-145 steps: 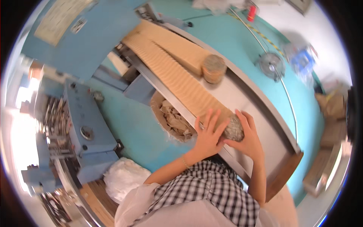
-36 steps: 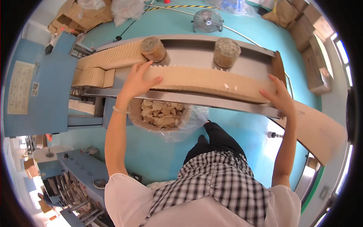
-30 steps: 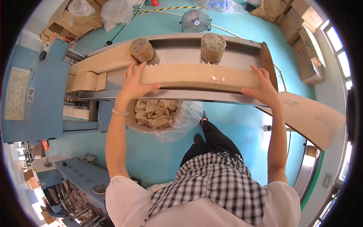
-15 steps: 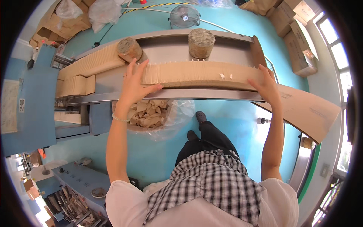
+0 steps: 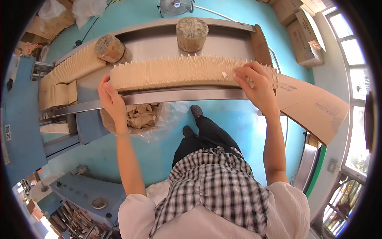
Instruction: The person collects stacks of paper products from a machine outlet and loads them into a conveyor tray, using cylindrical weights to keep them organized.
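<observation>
A long row of brown paper pieces (image 5: 171, 73), packed upright on edge, lies along the near side of a metal trough (image 5: 159, 96). My left hand (image 5: 112, 101) is at the row's left end, fingers apart, with nothing in its grasp. Over the right part of the row, my right hand (image 5: 256, 85) has its fingers curled and the tips drawn together at the row's face. What they pinch is too small to make out. Just left of those fingertips a small white scrap (image 5: 224, 74) shows on the row.
Two round blocks (image 5: 192, 34) (image 5: 109, 48) stand in the trough behind the row. More folded brown paper (image 5: 73, 71) lies by the blue machine (image 5: 24, 115) on the left. A cardboard sheet (image 5: 314, 103) juts out at right. Below the trough sits a bag of paper scraps (image 5: 141, 117).
My left hand has come off the top of the row to its left end, opening outward. My right hand has moved in from the right end and closed its fingertips near the white scraps.
</observation>
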`<state>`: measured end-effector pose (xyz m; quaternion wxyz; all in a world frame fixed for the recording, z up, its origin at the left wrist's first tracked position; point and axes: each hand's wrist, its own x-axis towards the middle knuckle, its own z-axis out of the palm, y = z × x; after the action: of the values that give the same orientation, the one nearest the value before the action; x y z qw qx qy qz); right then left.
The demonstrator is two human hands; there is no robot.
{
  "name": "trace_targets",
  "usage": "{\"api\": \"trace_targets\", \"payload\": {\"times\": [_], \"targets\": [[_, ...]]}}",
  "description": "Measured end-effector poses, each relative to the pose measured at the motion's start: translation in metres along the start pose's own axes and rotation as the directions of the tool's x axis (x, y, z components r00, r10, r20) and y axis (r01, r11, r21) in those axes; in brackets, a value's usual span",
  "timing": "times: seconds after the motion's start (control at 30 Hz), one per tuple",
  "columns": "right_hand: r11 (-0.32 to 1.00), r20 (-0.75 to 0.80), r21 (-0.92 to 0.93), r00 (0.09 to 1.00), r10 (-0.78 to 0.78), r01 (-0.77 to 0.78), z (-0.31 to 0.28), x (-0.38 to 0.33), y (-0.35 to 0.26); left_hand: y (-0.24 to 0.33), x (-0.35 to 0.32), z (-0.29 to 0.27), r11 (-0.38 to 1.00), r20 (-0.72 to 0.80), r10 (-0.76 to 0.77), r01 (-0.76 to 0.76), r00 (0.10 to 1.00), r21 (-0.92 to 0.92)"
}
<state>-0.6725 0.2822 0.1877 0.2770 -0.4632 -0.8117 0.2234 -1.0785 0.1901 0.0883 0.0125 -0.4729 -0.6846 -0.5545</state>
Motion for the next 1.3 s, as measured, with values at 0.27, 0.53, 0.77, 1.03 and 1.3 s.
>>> {"api": "trace_targets", "payload": {"times": [0.27, 0.53, 0.77, 1.03, 1.3], "targets": [[0.997, -0.027, 0.075, 1.0, 0.015, -0.013, 0.003, 0.003, -0.001, 0.014, -0.003, 0.007, 0.998, -0.084, -0.029, 0.033, 0.996, 0.047], [0.937, -0.066, 0.334, 0.989, 0.129, -0.1, 0.003, 0.003, 0.001, 0.017, -0.005, 0.009, 0.995, -0.104, -0.061, 0.069, 0.993, 0.076], [0.992, 0.058, 0.104, 0.995, -0.084, 0.077, 0.02, 0.012, -0.009, 0.011, -0.003, 0.011, 0.997, -0.158, -0.002, 0.014, 0.987, 0.076], [0.989, 0.073, 0.127, 0.993, -0.089, 0.079, 0.027, 0.001, -0.031, 0.012, -0.006, 0.01, 0.996, -0.169, -0.019, 0.034, 0.985, 0.086], [0.94, 0.528, 0.306, 0.794, -0.3, 0.152, 0.068, -0.078, -0.045, 0.013, -0.002, 0.015, 0.999, -0.127, -0.01, 0.014, 0.992, 0.034]]}}
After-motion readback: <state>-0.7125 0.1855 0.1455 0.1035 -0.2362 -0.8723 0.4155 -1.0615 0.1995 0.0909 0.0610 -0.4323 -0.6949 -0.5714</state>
